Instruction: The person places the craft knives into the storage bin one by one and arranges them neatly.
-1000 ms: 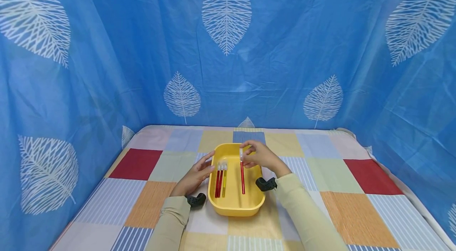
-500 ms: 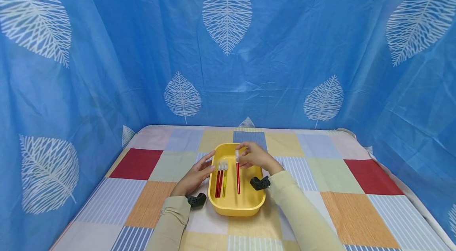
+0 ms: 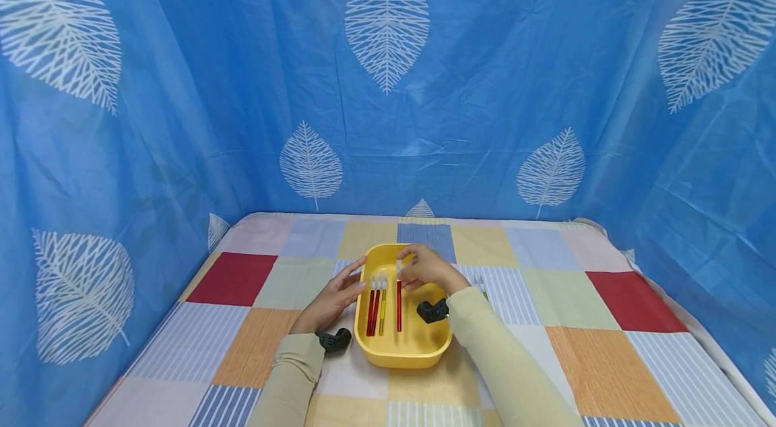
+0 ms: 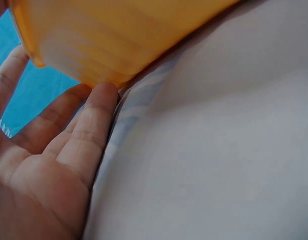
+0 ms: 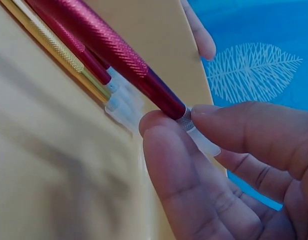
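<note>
In the head view, my right hand [image 3: 427, 269] pinches a red craft knife [image 3: 399, 306] by its clear-capped end over the yellow tray [image 3: 403, 359]. The right wrist view shows thumb and fingertips meeting at the collar of this knurled red knife [image 5: 118, 52]. To its left, two more red knives [image 3: 372, 312] and a gold knife [image 3: 382, 312] lie side by side in the tray, caps pointing away. My left hand [image 3: 330, 302] rests against the tray's left side. In the left wrist view its fairly straight fingers [image 4: 88, 130] touch the outer wall [image 4: 118, 35].
Beyond my right sleeve [image 3: 509, 353], the tips of a few more capped pieces [image 3: 481, 285] show on the cloth, mostly hidden. A patchwork cloth [image 3: 267, 353] covers the table. Blue leaf-print curtains [image 3: 461, 110] hang at the back and both sides.
My right hand has moved left across the tray with the red craft knife, closer to the other knives. Capped tips beyond the right sleeve have come into view. The left hand stays put.
</note>
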The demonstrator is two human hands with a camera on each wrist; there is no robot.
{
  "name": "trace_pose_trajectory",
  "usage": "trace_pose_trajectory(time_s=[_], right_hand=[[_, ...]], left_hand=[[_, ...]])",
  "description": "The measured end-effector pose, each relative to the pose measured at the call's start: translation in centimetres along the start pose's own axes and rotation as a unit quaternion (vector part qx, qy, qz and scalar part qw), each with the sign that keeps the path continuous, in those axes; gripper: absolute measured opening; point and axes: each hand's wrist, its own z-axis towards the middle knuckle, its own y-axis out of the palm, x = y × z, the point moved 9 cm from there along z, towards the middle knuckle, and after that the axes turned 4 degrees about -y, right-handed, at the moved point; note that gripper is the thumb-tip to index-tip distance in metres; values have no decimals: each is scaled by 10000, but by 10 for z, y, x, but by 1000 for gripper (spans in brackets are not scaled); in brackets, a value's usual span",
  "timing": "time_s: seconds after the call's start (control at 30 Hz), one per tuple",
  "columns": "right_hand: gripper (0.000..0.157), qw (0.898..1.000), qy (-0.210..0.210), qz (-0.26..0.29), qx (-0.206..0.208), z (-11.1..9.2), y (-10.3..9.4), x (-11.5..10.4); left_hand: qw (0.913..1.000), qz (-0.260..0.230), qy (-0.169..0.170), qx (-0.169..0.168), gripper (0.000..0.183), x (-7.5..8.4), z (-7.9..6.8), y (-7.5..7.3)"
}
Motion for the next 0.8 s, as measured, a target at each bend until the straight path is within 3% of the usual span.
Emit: trace_pose_trajectory(time_s=[0.8], right_hand=[[33, 9967, 412, -661, 242, 10, 17, 8]], left_hand=[[10000, 73, -55, 39, 70, -1, 1, 0]])
